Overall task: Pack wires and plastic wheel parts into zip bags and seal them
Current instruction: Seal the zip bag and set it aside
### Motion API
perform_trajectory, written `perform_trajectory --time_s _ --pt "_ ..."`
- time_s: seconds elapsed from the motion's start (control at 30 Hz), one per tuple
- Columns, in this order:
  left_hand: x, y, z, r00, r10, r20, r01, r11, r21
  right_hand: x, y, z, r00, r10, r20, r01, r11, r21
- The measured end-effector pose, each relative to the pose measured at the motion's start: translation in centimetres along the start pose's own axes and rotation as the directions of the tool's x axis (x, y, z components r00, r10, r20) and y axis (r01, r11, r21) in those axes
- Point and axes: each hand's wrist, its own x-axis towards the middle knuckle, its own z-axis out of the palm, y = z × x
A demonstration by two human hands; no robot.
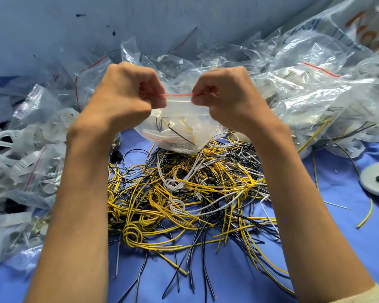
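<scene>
Both hands pinched the zip bag (175, 125) at its red seal line — left hand (127, 95) and right hand (223, 95) either end — bag hanging below the pinch, just above the wire pile (184, 193).

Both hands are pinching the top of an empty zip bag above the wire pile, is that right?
Not quite: in the head view the zip bag holds a few wires. The left hand and right hand do pinch its top above the wire pile.

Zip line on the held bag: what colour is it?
Red: the zip line on the bag, best in the head view.
</scene>
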Motion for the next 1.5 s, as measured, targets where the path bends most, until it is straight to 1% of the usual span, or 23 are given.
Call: perform_trajectory --time_s 0.17,0.27,0.4,0.57,0.73,0.83,0.9,0.97,1.07,1.2,1.27,1.33,1.43,1.5 --pt "0.0 -0.4 -0.3 0.998 -0.058 0.005 0.058 0.998 -0.017 0.0 0.4 0.0 0.999 0.028 -0.020 -0.028 0.999 0.028" --pt "0.0 -0.9 -0.8 0.997 -0.080 -0.003 0.080 0.997 0.021 -0.1 0.8 -0.2 0.999 0.046 0.018 -0.047 0.999 0.014" --pt "0.0 -1.4 -1.0 0.993 -0.121 -0.011 0.121 0.992 0.029 -0.4 1.7 -0.8 0.995 0.075 0.057 -0.078 0.996 0.042" --pt "0.3 -1.2 -0.7 0.987 -0.145 -0.076 0.148 0.988 0.037 -0.3 1.9 -0.9 0.992 0.110 -0.063 -0.110 0.994 0.007" --pt "0.2 -1.4 -0.7 0.974 -0.165 -0.156 0.170 0.985 0.019 -0.1 1.9 -0.6 0.986 0.110 -0.124 -0.108 0.994 0.018" --pt "0.1 -1.6 -1.0 0.979 -0.170 -0.110 0.167 0.985 -0.031 -0.1 2.0 -0.5 0.979 0.114 -0.170 -0.109 0.993 0.034" --pt "0.0 -1.9 -1.4 0.978 -0.180 -0.107 0.176 0.983 -0.042 -0.1 2.2 -0.6 0.970 0.131 -0.203 -0.121 0.991 0.064" --pt "-0.2 -1.9 -1.7 0.977 -0.175 -0.120 0.164 0.982 -0.095 -0.1 2.3 -0.8 0.970 0.146 -0.194 -0.131 0.987 0.088" --pt "-0.2 -1.6 -1.6 0.972 -0.174 -0.155 0.148 0.975 -0.166 -0.1 2.4 -0.9 0.975 0.157 -0.160 -0.146 0.986 0.077" --pt "0.3 -1.7 -1.1 0.954 -0.183 -0.236 0.145 0.975 -0.168 -0.2 2.3 -1.0 0.956 0.178 -0.231 -0.165 0.983 0.076" --pt "0.5 -1.8 -0.9 0.953 -0.180 -0.245 0.145 0.977 -0.155 -0.1 2.1 -0.9 0.943 0.174 -0.283 -0.162 0.985 0.066" --pt "0.5 -1.9 -0.7 0.957 -0.179 -0.228 0.150 0.979 -0.137 0.0 1.7 -0.6 0.926 0.191 -0.325 -0.167 0.981 0.102" --pt "0.4 -2.2 -0.4 0.972 -0.189 -0.141 0.172 0.977 -0.123 0.1 1.0 -0.2 0.936 0.194 -0.292 -0.147 0.973 0.175" --pt "0.5 -2.2 -0.3 0.973 -0.184 -0.139 0.165 0.976 -0.141 0.1 0.6 -0.1 0.956 0.197 -0.218 -0.139 0.957 0.253"
